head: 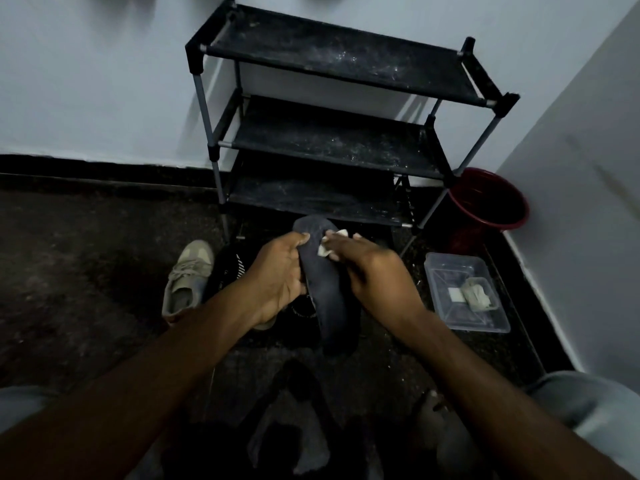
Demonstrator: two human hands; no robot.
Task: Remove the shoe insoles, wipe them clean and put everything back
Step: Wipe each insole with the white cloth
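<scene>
Dark floor before a black shoe rack (332, 140): a grey insole (329, 299) is held up, long axis running near to far. Left hand (277, 275) grips its left edge; right hand (375, 271) pinches a white wipe (323, 251) against its far end, likely stroking nearward next.

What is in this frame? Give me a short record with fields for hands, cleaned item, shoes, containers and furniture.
holding: left hand grips the dark grey shoe insole by its left edge
wiping: right hand pinches a small white wipe against the insole's upper part
shoe: beige lace-up sneaker on the floor, left of the hands
supplies: clear plastic tub on the floor at right, holding folded pale cloths
bucket: red round bucket in the corner beside the rack
furniture: black three-shelf rack against the wall, shelves dusty
</scene>
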